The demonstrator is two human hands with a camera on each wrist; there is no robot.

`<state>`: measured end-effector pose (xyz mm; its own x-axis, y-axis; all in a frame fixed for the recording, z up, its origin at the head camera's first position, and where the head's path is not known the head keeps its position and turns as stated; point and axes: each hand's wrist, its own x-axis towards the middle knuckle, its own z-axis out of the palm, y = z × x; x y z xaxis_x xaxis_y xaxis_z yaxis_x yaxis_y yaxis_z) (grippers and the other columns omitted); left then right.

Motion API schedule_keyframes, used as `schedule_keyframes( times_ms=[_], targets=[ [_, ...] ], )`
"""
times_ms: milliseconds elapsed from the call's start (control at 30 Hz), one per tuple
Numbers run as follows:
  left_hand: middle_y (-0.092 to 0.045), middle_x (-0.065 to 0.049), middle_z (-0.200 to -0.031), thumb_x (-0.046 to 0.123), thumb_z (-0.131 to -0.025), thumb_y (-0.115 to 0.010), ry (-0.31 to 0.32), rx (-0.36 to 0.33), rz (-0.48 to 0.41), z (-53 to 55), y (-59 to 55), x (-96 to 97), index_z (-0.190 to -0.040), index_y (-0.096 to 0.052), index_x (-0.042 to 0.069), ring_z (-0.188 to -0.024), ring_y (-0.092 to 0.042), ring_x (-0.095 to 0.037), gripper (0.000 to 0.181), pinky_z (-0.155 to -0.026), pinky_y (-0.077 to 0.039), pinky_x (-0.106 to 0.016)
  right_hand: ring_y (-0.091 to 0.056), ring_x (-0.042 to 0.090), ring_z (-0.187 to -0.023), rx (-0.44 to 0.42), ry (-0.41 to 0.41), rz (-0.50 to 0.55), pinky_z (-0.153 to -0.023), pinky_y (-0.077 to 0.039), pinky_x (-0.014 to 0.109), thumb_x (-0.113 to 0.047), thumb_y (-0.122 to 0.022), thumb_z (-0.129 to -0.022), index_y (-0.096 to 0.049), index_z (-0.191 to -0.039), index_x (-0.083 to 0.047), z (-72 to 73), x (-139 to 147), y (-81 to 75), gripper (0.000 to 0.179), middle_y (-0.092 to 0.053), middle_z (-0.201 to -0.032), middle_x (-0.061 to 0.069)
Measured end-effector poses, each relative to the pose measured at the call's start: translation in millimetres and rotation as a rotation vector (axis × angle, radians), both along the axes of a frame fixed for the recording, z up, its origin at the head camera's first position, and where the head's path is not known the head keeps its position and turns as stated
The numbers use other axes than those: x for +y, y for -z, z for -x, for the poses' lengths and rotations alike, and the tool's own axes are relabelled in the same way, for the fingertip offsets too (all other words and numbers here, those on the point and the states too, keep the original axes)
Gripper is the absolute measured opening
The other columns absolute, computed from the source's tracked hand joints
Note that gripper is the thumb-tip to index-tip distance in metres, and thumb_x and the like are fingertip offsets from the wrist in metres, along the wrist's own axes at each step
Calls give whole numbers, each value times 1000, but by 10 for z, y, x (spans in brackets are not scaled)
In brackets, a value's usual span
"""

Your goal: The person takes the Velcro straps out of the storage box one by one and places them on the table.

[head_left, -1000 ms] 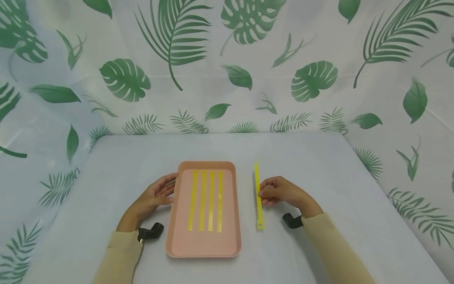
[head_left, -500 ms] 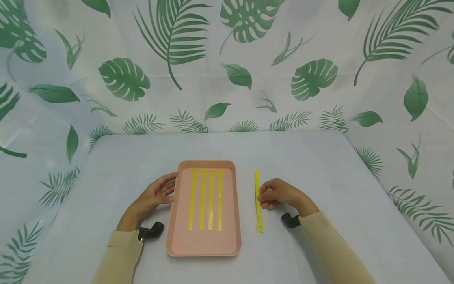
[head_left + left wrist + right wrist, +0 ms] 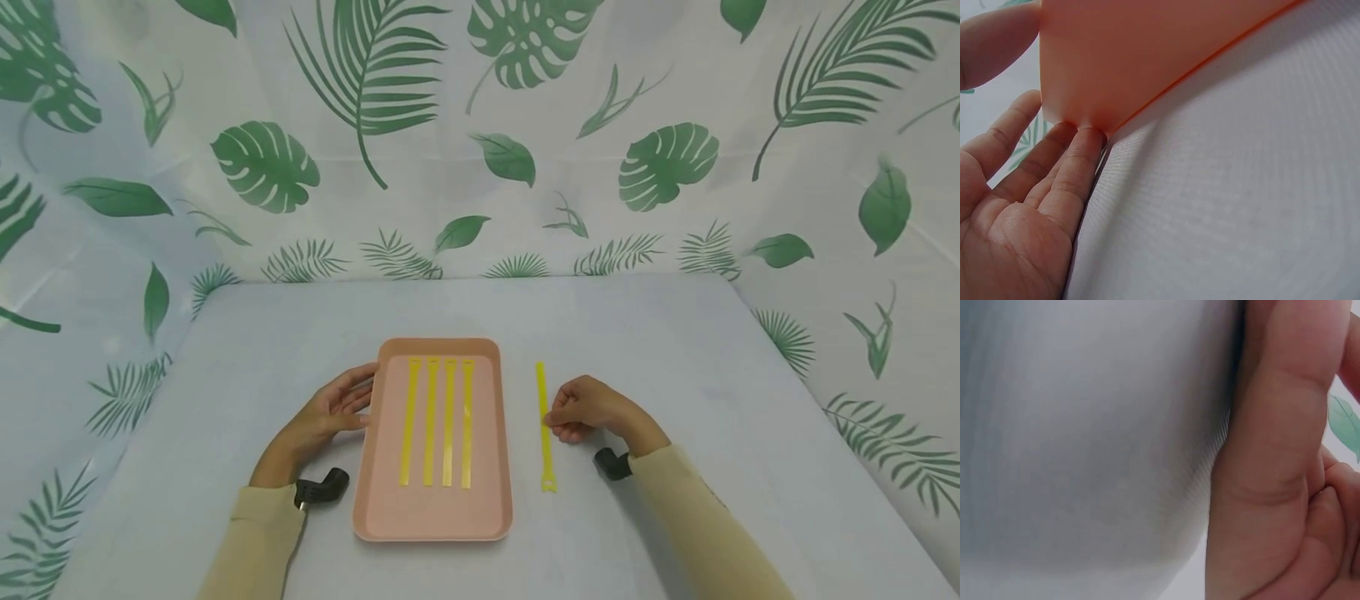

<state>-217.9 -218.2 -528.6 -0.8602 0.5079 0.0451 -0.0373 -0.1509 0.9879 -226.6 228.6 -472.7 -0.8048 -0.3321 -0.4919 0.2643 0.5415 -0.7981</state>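
A pink tray (image 3: 431, 521) lies on the table, holding several yellow cable ties (image 3: 447, 425) side by side, their slotted heads at the far end. My left hand (image 3: 322, 421) touches the tray's left side with extended fingers; in the left wrist view, fingertips (image 3: 1088, 140) meet the pink wall (image 3: 1104, 62). To the right of the tray, another yellow cable tie (image 3: 543, 392) lies lengthwise, its head toward me. My right hand (image 3: 592, 411) pinches it near the middle with curled fingers. The right wrist view shows part of the hand (image 3: 1272, 475), but the tie is hidden there.
A pale cloth covers the table (image 3: 622, 325). Behind it hangs a white curtain with green leaves (image 3: 510, 158). Black wrist cameras (image 3: 324, 486) stick out by both sleeves.
The yellow cable tie in my right hand has come down from slightly above the table to lie on it. My right hand moved slightly left and toward me. The left hand stays at the tray.
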Motion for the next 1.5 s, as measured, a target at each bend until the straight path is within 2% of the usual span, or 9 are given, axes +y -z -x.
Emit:
schedule_keyframes(
  times_ms=[300, 400, 600, 767, 867, 1100, 1200, 1333, 1500],
  targets=[
    [-23, -41, -169, -12, -92, -72, 16, 21, -15, 10, 17, -7, -161, -21, -21, -141, -54, -4, 85, -115, -47, -21, -65, 12, -63, 59, 5, -39, -60, -60, 23, -5, -74, -100, -65, -94, 1, 61, 81, -82, 12, -68, -74, 5],
    [-20, -42, -168, -11, -93, -72, 21, 27, -17, 13, 26, -12, -161, -20, -21, -141, -53, -4, 86, -116, -46, -20, -67, 17, -71, 135, -35, -4, -67, -62, 26, -3, -71, -101, -67, -101, 4, 113, 129, -125, 8, -68, -80, 6],
    [-22, -40, -169, -7, -94, -72, 20, 12, -18, 19, 8, -9, -162, -23, -18, -142, -52, -5, 85, -116, -46, -21, -71, 24, -86, 319, -104, 53, -79, -64, 30, -1, -73, -101, -68, -112, 9, 214, 169, -265, 16, -70, -92, 10],
    [-20, -41, -169, -6, -94, -73, 14, 12, -4, 28, 13, -14, -162, -23, -18, -140, -52, -3, 85, -115, -46, -21, -70, 20, -94, 497, -141, 57, -84, -60, 23, 3, -74, -99, -71, -113, 9, 291, 93, -333, 16, -75, -106, 18],
    [-20, -41, -169, -7, -94, -73, 15, 13, 3, 30, 14, -11, -162, -22, -18, -140, -52, -2, 86, -115, -46, -20, -69, 17, -97, 559, -165, 67, -86, -58, 21, 3, -75, -98, -73, -113, 8, 335, 14, -353, 16, -75, -112, 22],
    [-20, -42, -169, -8, -93, -73, 13, 23, 7, 32, 19, -16, -162, -22, -18, -140, -51, -4, 86, -115, -46, -20, -68, 19, -99, 565, -206, 115, -86, -57, 23, 0, -78, -97, -76, -115, 2, 459, -213, -418, 18, -73, -117, 25],
    [-21, -41, -169, -8, -93, -73, 8, 17, 8, 35, 19, -18, -163, -23, -17, -141, -51, -6, 87, -116, -46, -20, -69, 18, -96, 550, -223, 134, -84, -57, 24, 2, -77, -97, -75, -117, 4, 513, -310, -439, 20, -73, -119, 26],
    [-21, -40, -170, -9, -91, -73, 5, 14, 3, 40, 28, -14, -163, -23, -17, -142, -50, -8, 87, -116, -46, -20, -71, 19, -95, 533, -253, 174, -89, -60, 26, 5, -75, -97, -72, -120, 11, 569, -447, -478, 24, -71, -118, 30],
    [-22, -41, -169, -9, -91, -73, 4, 11, -9, 40, 37, -5, -163, -24, -17, -141, -52, -9, 87, -115, -47, -22, -71, 27, -104, 535, -303, 194, -99, -61, 37, 9, -73, -96, -71, -121, 13, 615, -608, -528, 25, -70, -122, 33]
  ],
)
